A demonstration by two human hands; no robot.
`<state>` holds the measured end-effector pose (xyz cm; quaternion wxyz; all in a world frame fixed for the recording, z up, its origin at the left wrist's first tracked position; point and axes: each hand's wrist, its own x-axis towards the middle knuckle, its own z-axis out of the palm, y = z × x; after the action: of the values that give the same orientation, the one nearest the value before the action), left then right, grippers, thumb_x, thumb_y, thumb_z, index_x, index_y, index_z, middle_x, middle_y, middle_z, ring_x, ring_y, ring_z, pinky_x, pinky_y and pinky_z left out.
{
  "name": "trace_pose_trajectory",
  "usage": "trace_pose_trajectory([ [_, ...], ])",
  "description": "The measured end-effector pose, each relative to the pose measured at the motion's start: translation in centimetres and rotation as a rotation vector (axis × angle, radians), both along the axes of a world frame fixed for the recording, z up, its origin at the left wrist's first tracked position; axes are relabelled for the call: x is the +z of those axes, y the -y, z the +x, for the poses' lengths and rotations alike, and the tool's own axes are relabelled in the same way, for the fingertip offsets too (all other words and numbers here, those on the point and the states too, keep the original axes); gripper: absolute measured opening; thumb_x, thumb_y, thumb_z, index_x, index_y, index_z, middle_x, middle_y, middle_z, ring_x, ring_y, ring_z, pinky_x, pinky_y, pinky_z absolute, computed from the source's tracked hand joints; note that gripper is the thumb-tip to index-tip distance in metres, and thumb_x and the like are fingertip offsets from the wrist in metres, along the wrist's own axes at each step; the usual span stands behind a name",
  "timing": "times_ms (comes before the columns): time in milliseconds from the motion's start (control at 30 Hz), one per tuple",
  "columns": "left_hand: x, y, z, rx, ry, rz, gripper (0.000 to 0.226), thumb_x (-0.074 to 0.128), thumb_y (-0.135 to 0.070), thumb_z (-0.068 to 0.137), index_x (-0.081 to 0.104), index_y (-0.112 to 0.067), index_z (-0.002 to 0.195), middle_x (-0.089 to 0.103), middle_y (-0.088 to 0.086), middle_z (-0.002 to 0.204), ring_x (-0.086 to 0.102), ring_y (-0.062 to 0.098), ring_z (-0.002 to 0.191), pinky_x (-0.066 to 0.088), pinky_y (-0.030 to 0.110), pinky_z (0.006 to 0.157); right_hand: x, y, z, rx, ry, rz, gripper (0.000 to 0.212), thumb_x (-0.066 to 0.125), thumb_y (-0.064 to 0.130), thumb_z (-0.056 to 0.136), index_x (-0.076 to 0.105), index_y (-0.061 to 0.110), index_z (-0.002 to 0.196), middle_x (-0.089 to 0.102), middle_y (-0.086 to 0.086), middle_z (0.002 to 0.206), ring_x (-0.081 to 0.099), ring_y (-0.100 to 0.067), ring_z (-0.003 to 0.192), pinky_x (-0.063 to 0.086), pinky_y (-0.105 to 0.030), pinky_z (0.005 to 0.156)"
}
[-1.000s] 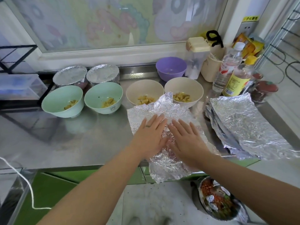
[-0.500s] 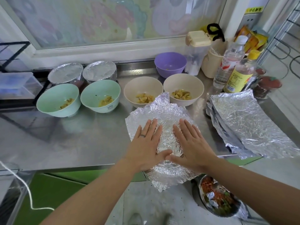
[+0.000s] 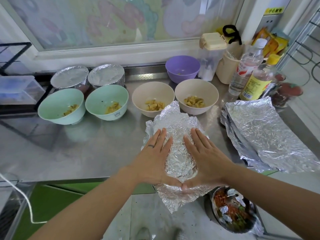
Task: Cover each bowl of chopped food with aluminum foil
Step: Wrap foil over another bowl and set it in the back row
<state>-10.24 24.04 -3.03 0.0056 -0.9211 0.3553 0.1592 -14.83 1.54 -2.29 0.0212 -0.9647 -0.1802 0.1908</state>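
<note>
Foil sheet (image 3: 174, 129) crinkled, shiny – steel counter (image 3: 86, 149) smooth, brushed

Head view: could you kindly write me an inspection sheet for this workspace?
Surface: steel counter, shiny.
Job's things: foil sheet under both hands; two covered bowls at back left; two green bowls and two beige bowls of chopped food uncovered; purple bowl uncovered; foil stack at right.
Clutter: two bottles and a lidded canister at back right.
Hands: left hand and right hand flat, fingers straight, pressing the foil sheet.
Cables: white cord at lower left.
Surroundings: patterned window behind; bin of scraps on the floor.
</note>
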Motion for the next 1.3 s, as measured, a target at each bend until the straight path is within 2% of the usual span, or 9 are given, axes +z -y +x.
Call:
trace_pose_trajectory([
  [200, 0.0, -0.3, 0.0, -0.055, 0.041, 0.041, 0.145, 0.04, -0.102, 0.059, -0.018, -0.012, 0.157, -0.039, 0.017, 0.157, -0.043, 0.029, 0.142, -0.012, 0.046, 0.123, 0.1, 0.1, 0.0, 0.021, 0.015, -0.011, 0.151, 0.034, 0.109, 0.055, -0.04, 0.016, 0.149, -0.049, -0.017, 0.152, -0.049, -0.03, 0.139, -0.023, -0.045, 0.117],
  [433, -0.8, -0.2, 0.1, -0.082, 0.102, 0.106, 0.141, 0.03, -0.102, 0.061, -0.014, -0.009, 0.158, -0.034, 0.023, 0.158, -0.038, 0.036, 0.144, -0.002, 0.052, 0.124, -0.5, -0.1, -0.1, 0.04, 0.092, -0.043, 0.145, 0.017, 0.109, 0.059, -0.025, 0.01, 0.155, -0.037, -0.025, 0.157, -0.041, -0.037, 0.144, -0.011, -0.052, 0.123],
  [600, 0.2, -0.1, -0.1, -0.073, 0.032, 0.102, 0.148, 0.048, -0.099, 0.059, -0.022, -0.012, 0.156, -0.042, 0.019, 0.155, -0.044, 0.034, 0.14, -0.012, 0.052, 0.122, -0.3, 0.0, -0.1, 0.044, 0.039, -0.051, 0.148, 0.033, 0.108, 0.059, -0.037, 0.015, 0.15, -0.046, -0.023, 0.152, -0.047, -0.036, 0.14, -0.014, -0.054, 0.123],
  [733, 1.9, -0.4, 0.0, -0.08, -0.126, 0.087, 0.151, 0.056, -0.098, 0.052, -0.031, -0.024, 0.152, -0.055, 0.001, 0.147, -0.053, 0.025, 0.134, -0.028, 0.051, 0.113, 2.0, 0.4, -0.2, 0.078, -0.028, 0.016, 0.158, 0.049, 0.106, 0.045, -0.047, 0.028, 0.143, -0.055, -0.011, 0.148, -0.051, -0.03, 0.138, -0.026, -0.05, 0.116],
  [867, 4.3, 0.4, 1.0, 0.043, -0.145, -0.038, 0.119, 0.048, -0.085, 0.078, -0.018, -0.026, 0.158, -0.04, -0.007, 0.158, -0.037, 0.017, 0.145, -0.02, 0.049, 0.12, 4.1, -0.1, 1.1, 0.047, 0.048, 0.148, 0.132, 0.034, 0.099, 0.066, -0.031, 0.026, 0.154, -0.046, 0.003, 0.156, -0.044, -0.014, 0.143, -0.025, -0.038, 0.118],
  [1000, 1.9, 2.4, 2.3, 0.178, 0.129, -0.325, 0.062, 0.029, -0.04, 0.106, 0.013, -0.015, 0.16, 0.007, -0.001, 0.168, 0.002, 0.017, 0.155, 0.011, 0.044, 0.126, 1.8, -1.8, 3.2, -0.087, 0.118, 0.34, 0.078, 0.013, 0.067, 0.101, -0.009, 0.023, 0.161, -0.019, 0.01, 0.165, -0.023, -0.003, 0.151, -0.013, -0.031, 0.125],
  [1100, -0.9, 3.3, 2.2, 0.239, 0.267, -0.362, 0.057, 0.03, -0.029, 0.103, 0.028, -0.009, 0.157, 0.027, 0.006, 0.164, 0.022, 0.022, 0.153, 0.026, 0.043, 0.123, -0.9, -1.9, 3.8, -0.065, 0.193, 0.292, 0.074, 0.002, 0.059, 0.101, 0.004, 0.018, 0.163, -0.004, 0.004, 0.17, -0.011, -0.008, 0.155, 0.001, -0.037, 0.128],
  [1200, -2.5, 3.5, 2.1, 0.201, 0.303, -0.31, 0.064, 0.047, -0.022, 0.101, 0.021, -0.008, 0.158, 0.02, 0.006, 0.166, 0.019, 0.022, 0.153, 0.023, 0.041, 0.124, -2.4, -1.7, 3.9, -0.023, 0.244, 0.239, 0.08, -0.011, 0.06, 0.099, 0.008, 0.016, 0.163, 0.004, 0.001, 0.17, -0.003, -0.013, 0.157, 0.0, -0.038, 0.127],
  [1300, -2.6, 3.4, 2.2, 0.155, 0.294, -0.271, 0.069, 0.046, -0.024, 0.101, 0.01, -0.011, 0.159, 0.015, 0.003, 0.167, 0.017, 0.02, 0.154, 0.015, 0.039, 0.125, -2.8, -1.9, 4.0, -0.003, 0.263, 0.2, 0.081, -0.012, 0.058, 0.099, 0.009, 0.013, 0.162, 0.005, -0.003, 0.17, -0.002, -0.017, 0.157, -0.001, -0.039, 0.125],
])
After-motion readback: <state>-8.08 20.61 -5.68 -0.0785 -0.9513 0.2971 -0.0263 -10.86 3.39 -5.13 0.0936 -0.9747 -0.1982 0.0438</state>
